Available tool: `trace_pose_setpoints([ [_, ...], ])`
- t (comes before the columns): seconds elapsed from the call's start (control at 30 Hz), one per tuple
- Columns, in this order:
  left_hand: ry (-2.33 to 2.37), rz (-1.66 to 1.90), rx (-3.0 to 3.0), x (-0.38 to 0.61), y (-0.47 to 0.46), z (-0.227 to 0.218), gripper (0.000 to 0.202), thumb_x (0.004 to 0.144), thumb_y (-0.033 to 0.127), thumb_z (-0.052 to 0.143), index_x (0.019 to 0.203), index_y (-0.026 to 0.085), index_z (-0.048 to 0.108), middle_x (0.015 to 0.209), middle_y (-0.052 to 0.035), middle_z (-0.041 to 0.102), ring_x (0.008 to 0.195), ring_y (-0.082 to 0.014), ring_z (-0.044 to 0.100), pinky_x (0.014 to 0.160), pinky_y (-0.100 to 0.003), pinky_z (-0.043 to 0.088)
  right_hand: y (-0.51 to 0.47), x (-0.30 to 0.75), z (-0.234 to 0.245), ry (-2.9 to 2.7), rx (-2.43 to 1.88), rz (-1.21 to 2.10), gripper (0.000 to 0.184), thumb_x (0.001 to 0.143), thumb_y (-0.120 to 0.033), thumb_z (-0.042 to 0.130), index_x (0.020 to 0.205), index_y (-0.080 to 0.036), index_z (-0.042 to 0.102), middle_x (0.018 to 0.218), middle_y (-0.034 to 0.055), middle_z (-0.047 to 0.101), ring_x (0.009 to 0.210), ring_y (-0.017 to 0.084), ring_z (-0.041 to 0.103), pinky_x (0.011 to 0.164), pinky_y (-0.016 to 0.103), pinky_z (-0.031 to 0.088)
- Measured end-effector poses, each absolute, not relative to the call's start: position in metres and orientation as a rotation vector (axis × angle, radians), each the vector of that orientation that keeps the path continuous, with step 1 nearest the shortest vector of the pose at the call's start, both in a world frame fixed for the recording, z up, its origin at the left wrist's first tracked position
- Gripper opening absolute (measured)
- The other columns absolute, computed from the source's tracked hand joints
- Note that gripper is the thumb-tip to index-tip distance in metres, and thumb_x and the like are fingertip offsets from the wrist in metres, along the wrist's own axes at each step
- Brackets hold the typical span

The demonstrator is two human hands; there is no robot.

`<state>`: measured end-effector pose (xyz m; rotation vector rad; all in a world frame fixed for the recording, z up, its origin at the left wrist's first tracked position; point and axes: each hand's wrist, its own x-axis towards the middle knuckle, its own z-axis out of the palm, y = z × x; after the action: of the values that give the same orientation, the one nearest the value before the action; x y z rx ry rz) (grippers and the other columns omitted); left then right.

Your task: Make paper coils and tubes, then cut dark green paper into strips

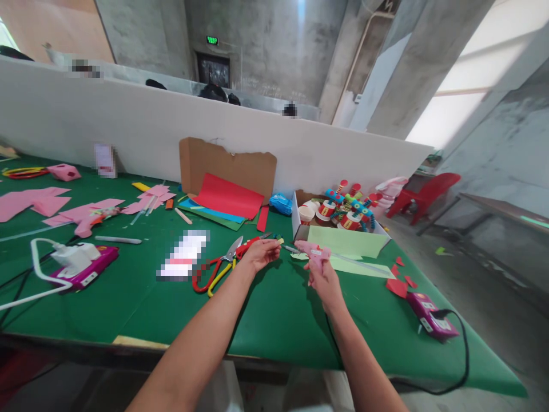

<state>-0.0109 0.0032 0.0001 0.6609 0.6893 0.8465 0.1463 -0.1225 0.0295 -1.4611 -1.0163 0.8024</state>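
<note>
My right hand [325, 281] is closed round the handle of a pink glue gun [316, 252], its nozzle pointing left. A long clear glue stick [364, 265] sticks out of its back. My left hand [262, 256] pinches a small yellowish-green piece [280, 241] close to the nozzle; its exact kind is too small to make out. Whether nozzle and piece touch, I cannot tell. Beside my left wrist lie red-handled scissors [214, 270] and yellow-handled pliers [222, 278]. Light green paper sheets [343, 242] lie behind the glue gun.
A box [295, 220] of paper cups and colourful figures stands at the back right. Red and blue paper [231, 195] leans on cardboard. Purple power strips [433, 317] with cords lie at both sides. Left are pink paper pieces [38, 200] and another pink glue gun [87, 223].
</note>
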Motion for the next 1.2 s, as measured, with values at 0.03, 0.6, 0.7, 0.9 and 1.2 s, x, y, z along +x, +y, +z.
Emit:
trace_pose_setpoints([
  [0.03, 0.673, 0.852, 0.663, -0.011, 0.004, -0.001, 0.018, 0.067, 0.015, 0.082, 0.07, 0.01, 0.065, 0.059, -0.001, 0.062, 0.051, -0.007, 0.056, 0.055, -0.021, 0.05, -0.124, 0.149, 0.031, -0.981, -1.424, 0.857, 0.037, 0.07, -0.055, 0.068, 0.077, -0.02, 0.058, 0.048, -0.007, 0.049, 0.042, 0.009, 0.045, 0.044, 0.023, 0.04],
  [0.6, 0.675, 0.85, 0.668, -0.012, 0.009, -0.009, 0.016, 0.069, 0.018, 0.081, 0.076, 0.011, 0.068, 0.061, -0.002, 0.063, 0.053, -0.0078, 0.058, 0.054, -0.021, 0.052, -0.178, 0.264, 0.04, -1.381, -2.386, 0.48, 0.041, 0.087, -0.045, 0.045, 0.057, -0.02, 0.054, 0.053, 0.0023, 0.058, 0.057, 0.018, 0.058, 0.062, 0.028, 0.042],
  [0.7, 0.684, 0.858, 0.684, -0.012, 0.007, -0.007, 0.017, 0.069, 0.018, 0.081, 0.075, 0.011, 0.068, 0.06, -0.0014, 0.063, 0.052, -0.0071, 0.057, 0.054, -0.021, 0.051, -0.177, 0.266, 0.044, -1.433, -2.534, 0.235, 0.04, 0.088, -0.048, 0.043, 0.062, -0.02, 0.055, 0.063, 0.0072, 0.062, 0.064, 0.022, 0.061, 0.063, 0.031, 0.043],
  [0.9, 0.749, 0.87, 0.713, -0.012, 0.0, 0.006, 0.021, 0.063, 0.017, 0.085, 0.068, 0.011, 0.066, 0.058, -0.0005, 0.062, 0.05, -0.0065, 0.055, 0.052, -0.02, 0.048, -0.13, 0.214, 0.048, -1.244, -1.974, 0.268, 0.032, 0.083, -0.051, 0.052, 0.072, -0.022, 0.058, 0.074, 0.0057, 0.064, 0.073, 0.021, 0.061, 0.068, 0.032, 0.047],
  [1.2, 0.858, 0.862, 0.821, -0.015, -0.003, 0.01, 0.03, 0.051, 0.022, 0.09, 0.066, 0.011, 0.066, 0.056, -0.0004, 0.062, 0.052, -0.0086, 0.057, 0.056, -0.022, 0.046, -0.049, 0.126, 0.01, -0.816, -1.064, 1.408, 0.025, 0.068, -0.036, 0.078, 0.085, -0.02, 0.069, 0.075, 0.002, 0.066, 0.065, 0.013, 0.063, 0.068, 0.03, 0.055],
])
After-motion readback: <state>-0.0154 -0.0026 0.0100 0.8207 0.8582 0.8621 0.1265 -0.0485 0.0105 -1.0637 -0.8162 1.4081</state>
